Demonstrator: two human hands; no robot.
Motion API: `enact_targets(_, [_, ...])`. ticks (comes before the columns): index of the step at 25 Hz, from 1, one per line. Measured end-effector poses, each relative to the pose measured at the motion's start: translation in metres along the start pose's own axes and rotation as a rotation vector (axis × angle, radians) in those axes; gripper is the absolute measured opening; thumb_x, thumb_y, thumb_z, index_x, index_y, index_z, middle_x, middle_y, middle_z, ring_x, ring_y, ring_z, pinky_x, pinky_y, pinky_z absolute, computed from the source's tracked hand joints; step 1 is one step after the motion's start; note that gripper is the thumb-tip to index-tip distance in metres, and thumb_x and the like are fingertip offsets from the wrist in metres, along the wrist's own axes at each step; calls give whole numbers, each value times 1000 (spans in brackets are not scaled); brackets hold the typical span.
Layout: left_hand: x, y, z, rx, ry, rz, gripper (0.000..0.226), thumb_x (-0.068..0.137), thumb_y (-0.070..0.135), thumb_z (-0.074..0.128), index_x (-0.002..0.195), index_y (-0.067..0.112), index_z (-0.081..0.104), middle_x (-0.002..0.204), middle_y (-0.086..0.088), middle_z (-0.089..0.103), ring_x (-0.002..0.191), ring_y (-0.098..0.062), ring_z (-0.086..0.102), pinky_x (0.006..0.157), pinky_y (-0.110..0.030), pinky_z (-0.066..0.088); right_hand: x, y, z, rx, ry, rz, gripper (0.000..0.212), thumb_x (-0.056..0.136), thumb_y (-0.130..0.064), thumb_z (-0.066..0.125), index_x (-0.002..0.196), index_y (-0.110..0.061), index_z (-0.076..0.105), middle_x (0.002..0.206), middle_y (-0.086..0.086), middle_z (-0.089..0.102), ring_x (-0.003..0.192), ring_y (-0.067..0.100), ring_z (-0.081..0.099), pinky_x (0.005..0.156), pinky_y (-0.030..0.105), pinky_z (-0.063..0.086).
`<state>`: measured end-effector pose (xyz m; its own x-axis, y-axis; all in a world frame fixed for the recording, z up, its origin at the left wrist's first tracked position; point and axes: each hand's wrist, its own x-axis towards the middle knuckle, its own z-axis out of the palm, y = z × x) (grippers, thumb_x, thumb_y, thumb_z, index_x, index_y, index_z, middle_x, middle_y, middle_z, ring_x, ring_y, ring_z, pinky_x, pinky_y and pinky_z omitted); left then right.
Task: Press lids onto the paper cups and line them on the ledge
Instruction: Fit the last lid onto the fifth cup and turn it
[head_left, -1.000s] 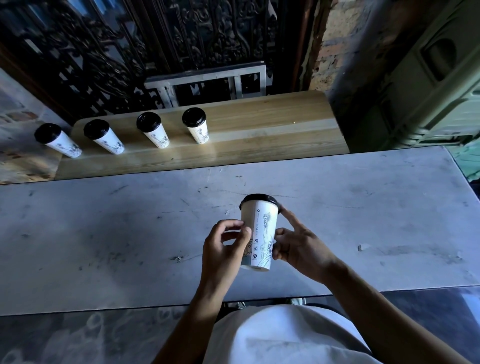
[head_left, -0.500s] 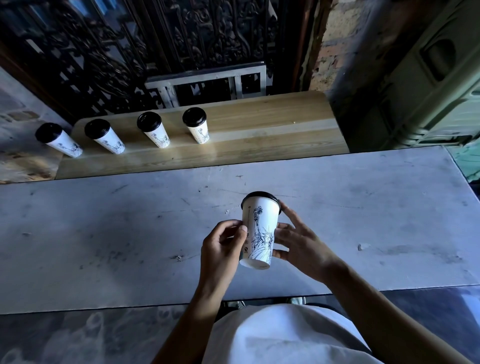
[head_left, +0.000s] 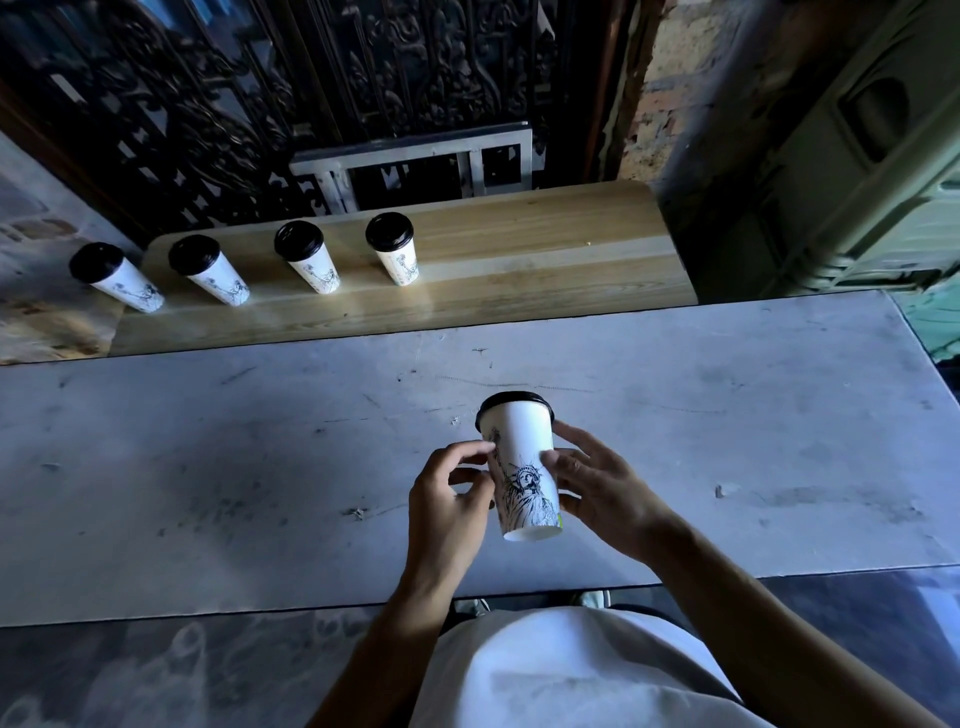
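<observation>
Four lidded cups are lined up on the ledge (head_left: 519, 244) so far, all upright with black lids on: the far-left cup (head_left: 117, 278), the second cup (head_left: 210, 270), the third cup (head_left: 307, 257) and the fourth cup (head_left: 393, 248). The far-left one looks like it sits right at the ledge's end or maybe just off it, hard to call from this angle. The fifth cup (head_left: 522, 470) is in the air above the grey bench (head_left: 208, 467), between both hands, tipped a bit with its base toward the person. Its lid (head_left: 514, 404) looks seated all the way round, at least on the side I can see. The left hand (head_left: 449, 506) has its fingers curled against the cup's left side, thumb near the print, and the right hand (head_left: 597, 483) pinches the other side with its fingers (head_left: 569, 434) reaching up toward the lid rim. So I'd say the pressing is about done for this one, and what's left is setting it down right of the fourth cup, where there's plenty of bare ledge. Can't see inside any cup since every one is capped. No spare cups or lids show up anywhere on the bench, so this may be the last.
</observation>
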<state>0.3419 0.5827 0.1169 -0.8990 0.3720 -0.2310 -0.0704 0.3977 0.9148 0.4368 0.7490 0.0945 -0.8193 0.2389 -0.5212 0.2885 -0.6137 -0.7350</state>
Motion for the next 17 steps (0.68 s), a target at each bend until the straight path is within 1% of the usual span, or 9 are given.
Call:
enact_targets(2, [-2, 3, 2, -51, -10, -16, 29, 92, 3, 65, 98, 30, 74, 102, 5, 77, 93, -20, 74, 67, -19, 58, 1, 1, -1, 34, -3, -4, 62, 89, -15, 75, 147, -19, 52, 111, 16, 75, 98, 29, 72, 86, 41, 59])
enact_targets(3, [-3, 4, 2, -68, -11, -15, 23, 92, 8, 67, 99, 30, 73, 102, 6, 77, 94, -20, 74, 67, -17, 57, 1, 1, -2, 61, -4, 3, 59, 91, -14, 72, 147, -21, 53, 109, 16, 73, 96, 30, 70, 85, 40, 59])
enact_targets(4, [-2, 4, 1, -73, -13, -15, 18, 91, 16, 70, 99, 32, 72, 99, 9, 78, 94, -17, 74, 71, -21, 60, 1, 1, -2, 86, -7, 9, 57, 93, -10, 68, 147, -24, 54, 107, 15, 70, 94, 30, 69, 83, 37, 58])
enact_targets(6, [-1, 1, -1, -77, -24, -33, 15, 85, 29, 70, 98, 36, 71, 96, 14, 78, 94, -12, 75, 80, -38, 64, 3, 2, -2, 114, -26, 14, 56, 97, -2, 57, 147, -29, 55, 104, 16, 68, 89, 29, 66, 79, 34, 58])
enact_targets(8, [1, -3, -4, -91, -34, -67, 16, 83, 32, 68, 97, 36, 71, 97, 14, 79, 94, -13, 76, 85, -48, 64, 3, 3, -2, 121, -28, 4, 62, 96, 4, 54, 149, -28, 52, 106, 19, 69, 91, 30, 66, 79, 33, 58])
enact_targets(9, [1, -4, -6, -102, -35, -82, 17, 83, 32, 67, 98, 36, 72, 99, 12, 79, 95, -15, 76, 87, -51, 63, 4, 4, -2, 125, -35, -5, 66, 94, 6, 57, 150, -28, 50, 113, 23, 69, 96, 33, 65, 82, 35, 58])
enact_targets(11, [2, -4, -9, -115, -42, -104, 19, 83, 31, 65, 100, 34, 73, 100, 11, 80, 96, -17, 77, 88, -53, 63, 6, 7, -1, 123, -49, -22, 73, 89, 7, 63, 151, -28, 49, 122, 25, 68, 102, 34, 64, 87, 39, 57])
enact_targets(15, [5, -6, -15, -95, -75, -114, 20, 81, 32, 65, 100, 34, 72, 100, 17, 79, 93, -14, 78, 88, -53, 62, 10, 13, 3, 114, -22, -41, 78, 81, 4, 68, 151, -25, 47, 107, 14, 75, 95, 29, 71, 86, 39, 57])
enact_targets(17, [8, -7, -19, -86, -97, -114, 21, 80, 32, 66, 100, 35, 71, 105, 16, 78, 92, -15, 78, 88, -54, 62, 12, 17, 6, 108, -22, -40, 74, 80, 0, 69, 149, -16, 49, 117, 17, 75, 101, 31, 71, 90, 40, 57])
